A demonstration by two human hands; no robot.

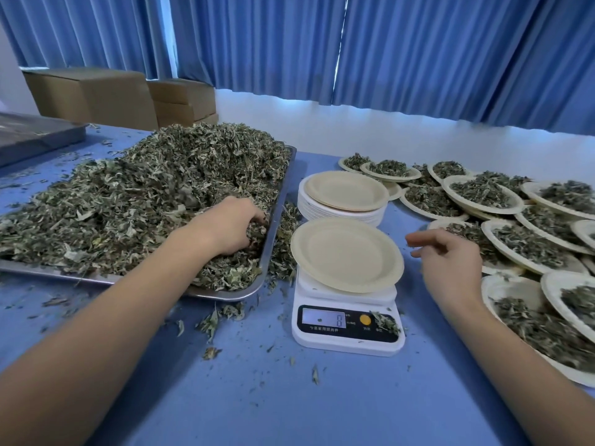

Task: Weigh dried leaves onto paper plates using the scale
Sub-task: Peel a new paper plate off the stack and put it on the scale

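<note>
Dried leaves (135,194) are heaped in the metal tray (269,249) at our 10 o'clock. Nearest us on the counter (289,407) sits the white scale (347,333), with an empty paper plate (346,254) on it. At the plate's 9 o'clock our left hand (231,225) digs into the heap, fingers curled round a clump. At its 3 o'clock our right hand (450,262) hovers, fingers loosely bent, holding nothing. Farther off, a plate stack (344,194) stands at 12 o'clock and filled plates (483,194) spread at 2 o'clock.

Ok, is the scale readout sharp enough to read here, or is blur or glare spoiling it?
Head view: no glare, but the lit display of the white digital scale shows one soft digit, 0 or 8; right hand slightly smeared at the tips; wide-angle lens bows the blue pleated curtains.
</note>
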